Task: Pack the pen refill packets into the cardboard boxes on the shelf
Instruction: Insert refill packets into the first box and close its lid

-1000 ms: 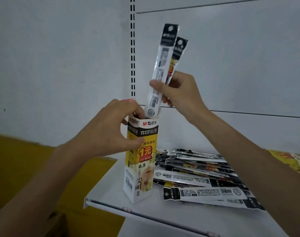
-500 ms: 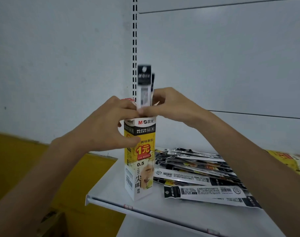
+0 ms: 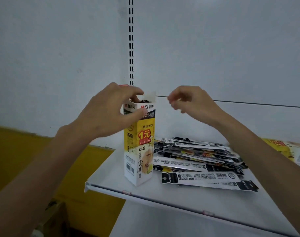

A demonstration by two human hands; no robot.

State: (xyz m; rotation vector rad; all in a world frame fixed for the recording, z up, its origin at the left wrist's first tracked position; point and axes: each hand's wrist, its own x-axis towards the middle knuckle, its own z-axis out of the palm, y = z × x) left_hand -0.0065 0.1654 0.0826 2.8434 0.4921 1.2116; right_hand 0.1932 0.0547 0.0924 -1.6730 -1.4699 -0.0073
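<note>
1. The white wall [image 3: 60, 48] fills the upper half of the view, with a slotted upright rail [image 3: 131, 40] running down it to just behind the box.
2. The white shelf [image 3: 180, 199] juts out from the wall at mid-height, its front lip running from lower left to lower right.
3. A yellow surface [image 3: 26, 147] lies below and to the left of the shelf.
4. A loose pile of pen refill packets [image 3: 197, 158] lies flat on the shelf just to the right of the box, black-and-white strips overlapping one another; the nearest one sits at the front of the pile.
5. The cardboard box [image 3: 142, 151] stands upright near the shelf's left front corner, tall and narrow, printed in yellow, white and black with "0.5" on its face. Its top flap is raised, and dark packet ends show just inside the opening.
6. A second yellow box [image 3: 286, 147] lies flat at the far right of the shelf, partly cut off by the frame edge.
7. The left hand [image 3: 108, 110] grips the box near its top, thumb on the front face and fingers curled over the open rim.
8. The right hand [image 3: 192, 101] hovers just right of the box top, not touching it, fingers loosely curled and holding nothing.
</note>
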